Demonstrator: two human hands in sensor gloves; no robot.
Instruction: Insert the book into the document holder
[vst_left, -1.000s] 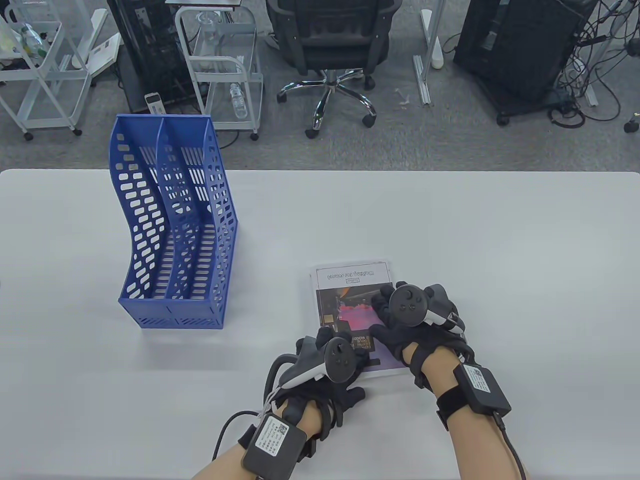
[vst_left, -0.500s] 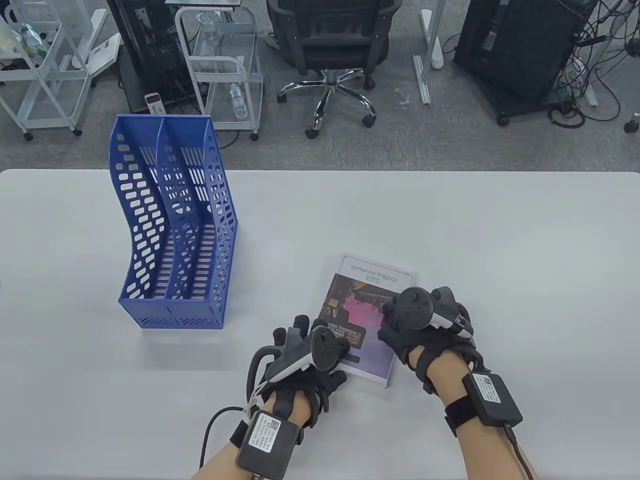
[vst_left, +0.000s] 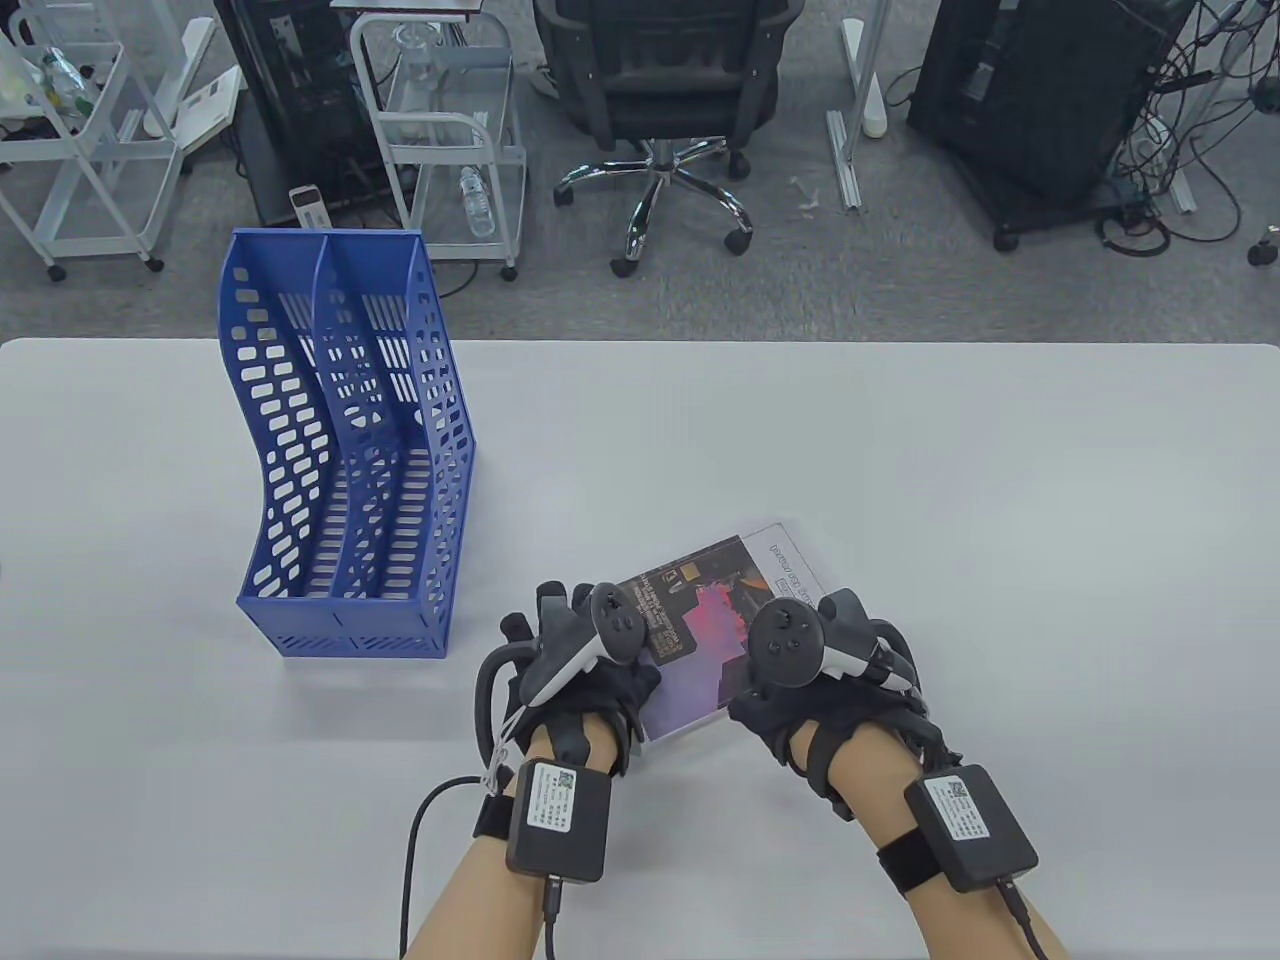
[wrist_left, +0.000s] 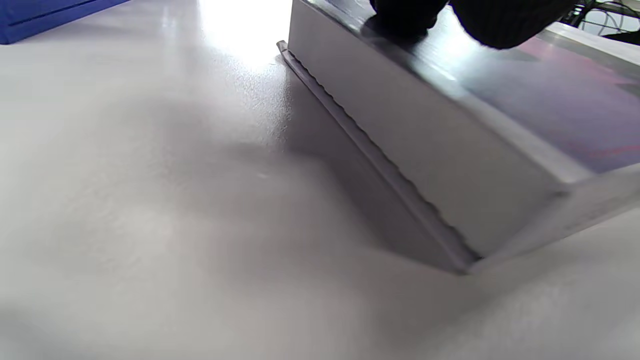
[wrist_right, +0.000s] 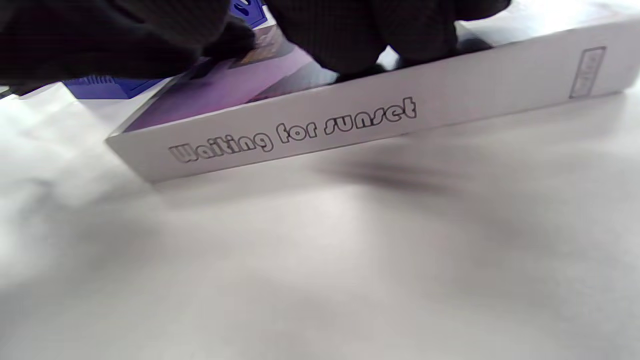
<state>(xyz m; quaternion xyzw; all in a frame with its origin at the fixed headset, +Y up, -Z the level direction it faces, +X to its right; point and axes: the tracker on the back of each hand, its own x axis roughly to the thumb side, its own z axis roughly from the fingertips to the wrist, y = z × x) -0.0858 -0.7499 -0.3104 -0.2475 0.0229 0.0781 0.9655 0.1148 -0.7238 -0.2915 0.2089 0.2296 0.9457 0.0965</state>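
Both gloved hands, left hand (vst_left: 585, 665) and right hand (vst_left: 800, 690), grip the book (vst_left: 710, 625) by opposite edges, tilting it up for the blue document holder (vst_left: 345, 450).

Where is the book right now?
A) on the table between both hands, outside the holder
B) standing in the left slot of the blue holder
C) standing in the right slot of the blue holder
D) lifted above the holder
A: the book sits near the table's front edge with the left hand and right hand on it; the blue document holder stands apart to the left.
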